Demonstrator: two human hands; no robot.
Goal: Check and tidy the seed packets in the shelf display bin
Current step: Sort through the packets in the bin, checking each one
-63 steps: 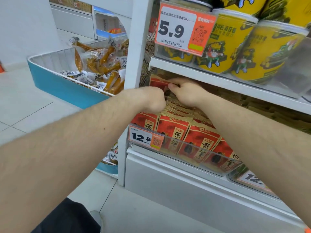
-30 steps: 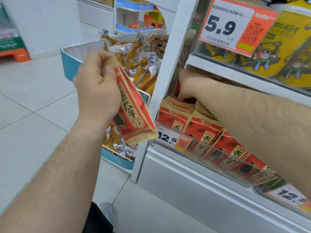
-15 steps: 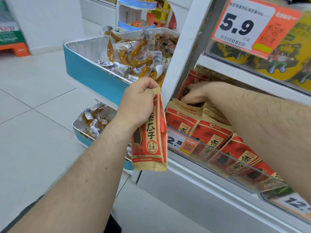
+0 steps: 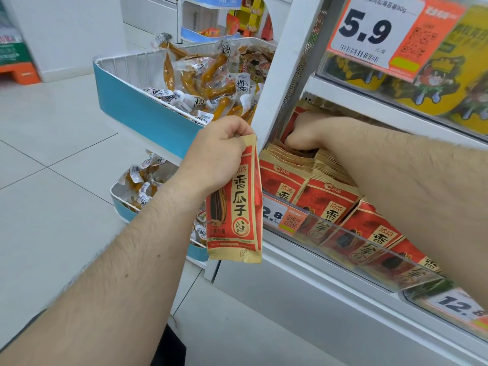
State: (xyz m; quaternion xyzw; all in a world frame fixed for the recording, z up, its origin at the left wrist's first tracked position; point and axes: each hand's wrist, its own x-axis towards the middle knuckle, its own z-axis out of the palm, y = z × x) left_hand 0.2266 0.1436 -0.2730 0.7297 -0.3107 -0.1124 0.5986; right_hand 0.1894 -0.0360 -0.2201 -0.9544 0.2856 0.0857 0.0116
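Note:
My left hand [image 4: 216, 157] pinches the top edge of a red and tan seed packet [image 4: 235, 210], which hangs upright in front of the shelf's white post. Several rows of the same packets [image 4: 327, 191] lean in the shelf display bin behind a clear front lip [image 4: 343, 233]. My right hand [image 4: 303, 133] reaches deep into the back left of the bin, fingers curled down among the packet tops. Whether it grips a packet is hidden.
A blue and white wire basket [image 4: 142, 112] of sausage snacks juts out left of the post [image 4: 285, 75], with a lower basket [image 4: 124, 207] beneath it. Yellow tubs [image 4: 449, 70] fill the shelf above, behind a 5.9 price tag [image 4: 375, 30]. Tiled floor lies to the left.
My left hand pulled one packet out of the bin, lifted it left, then lowered it upright by the post. My right hand stayed pushed into the back of the bin.

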